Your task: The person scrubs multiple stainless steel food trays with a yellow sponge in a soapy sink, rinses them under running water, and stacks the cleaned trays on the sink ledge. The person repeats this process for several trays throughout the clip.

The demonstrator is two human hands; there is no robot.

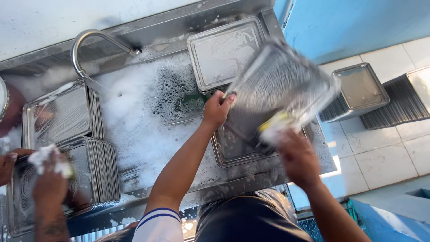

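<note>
Steel tray (280, 85), centre-right of frame, tilted over the soapy sink (143, 130): left hand (217, 110) clamped on its lower-left edge; right hand (298, 154) closed on yellow sponge (275, 125). Best scrubbed corner to corner, grip firm against slipping. Co-worker's hands lower left.

Bright daylight, even, no lamp visible. Strongest light on right: white floor tiles (380, 157) nearly washed out, blue wall (358, 22) clean in colour. Soft shadows only, under stacked trays (101, 172) and near sink edge (224, 190). Foam (134, 121) overexposed, little texture. Dull glare on curved tap (87, 42) and far tray (224, 51). Heavy motion blur on lifted metal tray (280, 87), sponge (273, 127) and right hand (298, 157). Left hand (216, 110) sharper. Other person's hand (49, 183) at left slightly blurred. Wide lens bends lines at edges.
</note>
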